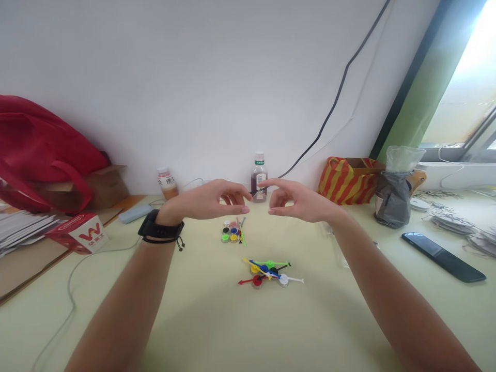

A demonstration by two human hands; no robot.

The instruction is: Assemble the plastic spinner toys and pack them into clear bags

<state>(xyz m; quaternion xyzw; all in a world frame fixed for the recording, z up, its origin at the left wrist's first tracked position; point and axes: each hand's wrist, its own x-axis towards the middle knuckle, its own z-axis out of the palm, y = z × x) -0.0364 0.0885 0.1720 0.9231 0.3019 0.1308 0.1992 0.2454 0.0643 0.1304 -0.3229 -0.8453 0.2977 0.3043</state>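
Loosely curled fingers above round, arrow-tipped plastic spinners

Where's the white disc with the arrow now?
In the head view, the white disc lies below the right hand, just right of the red disc.

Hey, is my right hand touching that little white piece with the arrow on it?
Apart. The head view shows bare tabletop between your right hand and the white arrow piece.

A plain white wall backs the pale yellow-green tabletop; a bright, green-edged glass window stands at far right.
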